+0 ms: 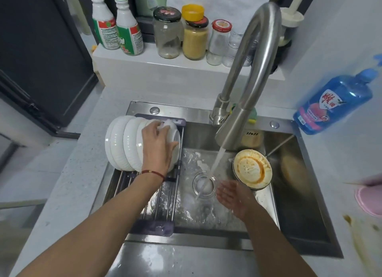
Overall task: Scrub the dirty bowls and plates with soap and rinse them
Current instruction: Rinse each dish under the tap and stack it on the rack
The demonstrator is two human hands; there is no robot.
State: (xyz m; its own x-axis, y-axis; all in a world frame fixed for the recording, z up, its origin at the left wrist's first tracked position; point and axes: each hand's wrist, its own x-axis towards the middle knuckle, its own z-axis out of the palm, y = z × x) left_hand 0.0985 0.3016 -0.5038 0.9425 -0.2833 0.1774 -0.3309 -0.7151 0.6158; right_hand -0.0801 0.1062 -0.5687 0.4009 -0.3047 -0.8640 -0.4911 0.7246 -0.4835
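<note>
Steel sink [306, 204], rack [157, 210], dirty bowls [252, 169]

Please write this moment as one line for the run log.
left hand: holds white bowl on rack | right hand: open near water stream | dirty bowl: in sink, unwashed

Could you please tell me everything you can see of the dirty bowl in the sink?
The dirty bowl is round and pale, with a dark line round its rim, and looks ceramic. Its inside is smeared with orange sauce and foamy residue. It sits tilted, its opening facing up and toward the camera, on at least one more bowl beneath it, at the right of the sink. The water stream falls just left of it, not into it. The right hand is open beside it, seemingly not touching.
</note>
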